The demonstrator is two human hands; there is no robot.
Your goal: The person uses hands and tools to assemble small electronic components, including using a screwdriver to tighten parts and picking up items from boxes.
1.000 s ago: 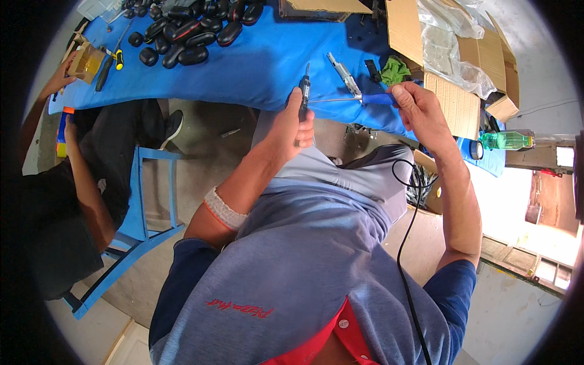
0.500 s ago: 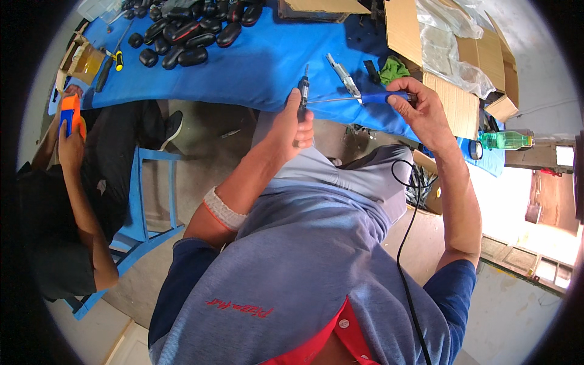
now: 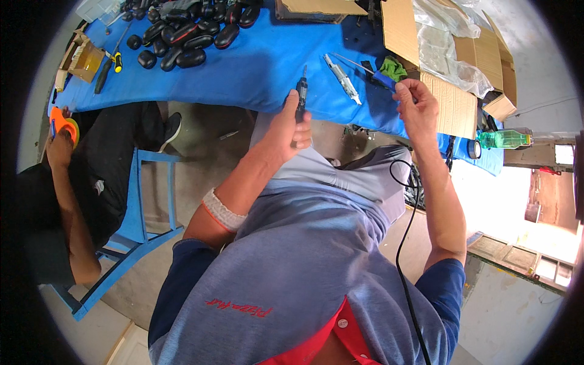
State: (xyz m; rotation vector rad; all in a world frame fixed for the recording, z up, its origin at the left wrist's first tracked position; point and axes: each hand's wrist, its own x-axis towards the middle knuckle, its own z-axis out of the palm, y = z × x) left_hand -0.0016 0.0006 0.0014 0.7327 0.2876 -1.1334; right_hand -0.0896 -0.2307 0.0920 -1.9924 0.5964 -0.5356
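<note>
My left hand [image 3: 288,129] is closed around a slim, dark cylindrical part [image 3: 302,100] with a thin metal tip pointing away from me; its exact kind I cannot make out. In the closed fingers of my right hand [image 3: 420,114] is the end of a blue-handled screwdriver [image 3: 384,79]. The screwdriver's shaft points to the far left, apart from the dark part. Between my hands, a long silver metal piece [image 3: 342,78] lies on the blue-covered table [image 3: 261,67]. A green cloth [image 3: 393,67] sits just beyond the screwdriver handle.
Many black rounded casings [image 3: 193,41] are heaped at the far left. Hand tools [image 3: 104,74] lie near an amber box [image 3: 87,62]. Open cardboard boxes [image 3: 450,103] stand at right, by a green bottle [image 3: 506,139]. A person at left holds an orange object [image 3: 61,120]; a black cable [image 3: 401,243] hangs before me.
My right hand has drawn the screwdriver away from the dark part and tilted its tip outward, toward the green cloth. My left hand stays nearly still. The other person's orange object has shifted.
</note>
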